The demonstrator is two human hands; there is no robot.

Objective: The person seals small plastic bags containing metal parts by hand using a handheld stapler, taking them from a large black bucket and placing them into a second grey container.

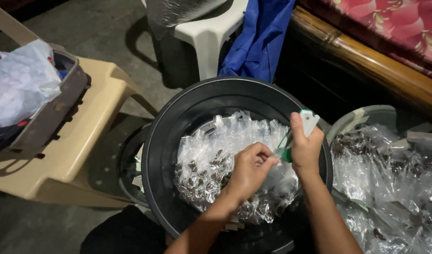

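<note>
A black round basin (164,141) sits below me, filled with several small clear plastic packets (206,155) of dark pieces. My left hand (249,169) pinches a clear packet (277,150) over the basin. My right hand (305,148) grips a small white and green tool (306,123), a stapler by its look, at the packet's top edge. The two hands touch each other above the right side of the basin.
A beige plastic chair (84,141) at left carries a grey tray and a white plastic bag (18,82). A second container (385,174) of clear packets is at right. A white chair (211,33), blue cloth (258,42) and a wooden bench edge (366,61) lie beyond.
</note>
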